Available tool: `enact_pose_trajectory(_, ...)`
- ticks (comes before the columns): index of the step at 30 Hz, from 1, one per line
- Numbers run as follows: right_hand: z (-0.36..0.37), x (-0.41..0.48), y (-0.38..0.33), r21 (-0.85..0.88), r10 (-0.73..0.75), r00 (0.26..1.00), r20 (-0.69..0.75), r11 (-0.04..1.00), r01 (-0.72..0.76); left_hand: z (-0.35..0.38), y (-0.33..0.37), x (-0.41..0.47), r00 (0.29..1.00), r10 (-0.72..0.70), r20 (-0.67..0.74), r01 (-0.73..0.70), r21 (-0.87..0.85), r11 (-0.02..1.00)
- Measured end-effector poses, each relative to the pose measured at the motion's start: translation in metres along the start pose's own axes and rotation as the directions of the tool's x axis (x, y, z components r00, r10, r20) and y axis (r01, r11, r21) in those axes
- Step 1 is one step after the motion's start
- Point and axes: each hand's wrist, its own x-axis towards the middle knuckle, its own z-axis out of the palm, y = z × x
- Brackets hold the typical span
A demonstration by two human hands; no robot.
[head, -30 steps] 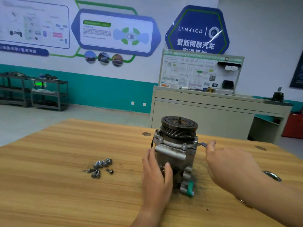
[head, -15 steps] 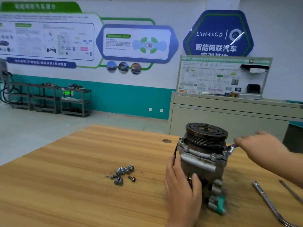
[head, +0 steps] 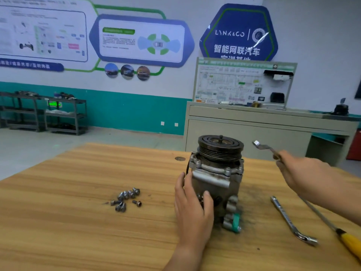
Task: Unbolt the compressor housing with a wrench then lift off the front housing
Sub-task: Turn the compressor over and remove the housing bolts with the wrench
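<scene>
Nearest, at the R edge of the light wooden table [head: 58, 222], lie a yellow-handled screwdriver [head: 349, 242] and an L-shaped steel socket bar [head: 289, 220]. Both are idle and apart from either hand.

Next comes the left hand [head: 192, 208]. Its thumb lies across the front face and its fingers wrap the L side of the grey cast-metal compressor [head: 216, 184], gripping it as a brace. The compressor stands upright mid-table, w/ a black grooved pulley [head: 220, 148] on top and a green-capped port [head: 235, 222] at its foot. Well to its L sits a small heap of loose silver bolts [head: 127, 198].

Step, as I read it: unbolting, not finished. The flanged front housing [head: 214, 168] sits seated under the pulley, w/ bolt heads showing round the flange.

The right hand [head: 304, 173] is beyond and R of the compressor, fingers curled round the handle of a slim steel wrench [head: 265, 149]. The wrench head is in the air beside the pulley, touching nothing.

Next move prob. calls for bringing the wrench head down onto a flange bolt and seating it square. The left hand then resists the twist so the body doesn't spin. No lift-off until every bolt is out.

Far back: a beige metal cabinet [head: 254, 130] w/ a wiring-diagram board [head: 244, 85] on top.
</scene>
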Motion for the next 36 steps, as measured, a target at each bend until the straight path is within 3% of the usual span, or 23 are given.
enact_pose_trajectory(5,-0.012,-0.018,-0.007,0.042,0.04,0.99,0.136,0.998,-0.046,0.0,0.002,0.001,1.0,-0.001,-0.015,0.001,-0.008,1.0)
enact_pose_trajectory(8,-0.015,-0.018,-0.014,0.036,-0.007,0.961,0.278,0.999,-0.003,0.0,-0.001,0.0,1.0,0.004,-0.011,-0.004,-0.002,1.0)
enact_pose_trajectory(14,-0.03,-0.01,-0.029,0.1,-0.065,0.915,0.397,0.995,0.027,-0.001,-0.002,-0.001,1.0,0.005,-0.017,-0.005,0.006,1.0)
enact_pose_trajectory(21,-0.052,-0.007,-0.047,-0.158,-0.137,0.938,0.32,0.968,0.195,-0.001,0.0,-0.001,0.999,0.021,-0.032,-0.021,-0.006,1.0)
enact_pose_trajectory(29,-0.052,-0.008,-0.043,-0.151,-0.154,0.905,0.396,0.962,0.229,-0.001,0.001,-0.001,1.0,-0.004,-0.024,0.004,-0.013,1.0)
enact_pose_trajectory(36,-0.037,0.022,-0.031,-0.251,-0.168,0.898,0.408,0.924,0.287,0.0,0.001,-0.002,1.0,0.006,-0.015,-0.007,-0.041,0.999)
